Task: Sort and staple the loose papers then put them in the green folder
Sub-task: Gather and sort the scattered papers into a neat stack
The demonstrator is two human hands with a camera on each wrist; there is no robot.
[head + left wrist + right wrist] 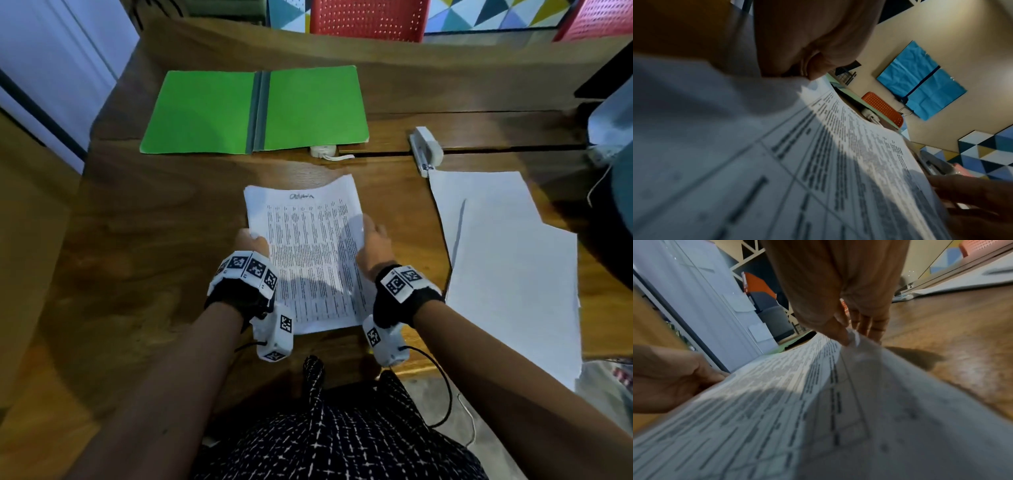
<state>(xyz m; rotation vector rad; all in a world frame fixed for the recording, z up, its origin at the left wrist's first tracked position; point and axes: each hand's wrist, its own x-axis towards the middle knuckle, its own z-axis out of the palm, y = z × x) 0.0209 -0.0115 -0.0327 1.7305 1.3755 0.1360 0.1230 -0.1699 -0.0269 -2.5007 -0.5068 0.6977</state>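
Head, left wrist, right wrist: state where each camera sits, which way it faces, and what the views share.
Head: on the person's head, facing down and forward at the table; shows both forearms, left hand, right hand, green folder, stapler.
Left wrist: low on the left wrist, facing along the hand across the printed papers toward the right hand.
Right wrist: on the right wrist, facing along the hand toward the left hand.
Shared: all show the papers that both hands grip.

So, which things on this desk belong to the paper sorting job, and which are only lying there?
For the job:
printed papers, held by left hand and right hand
blank sheets
stapler
green folder, lying open

Just lying about:
white plug with cord
red chairs
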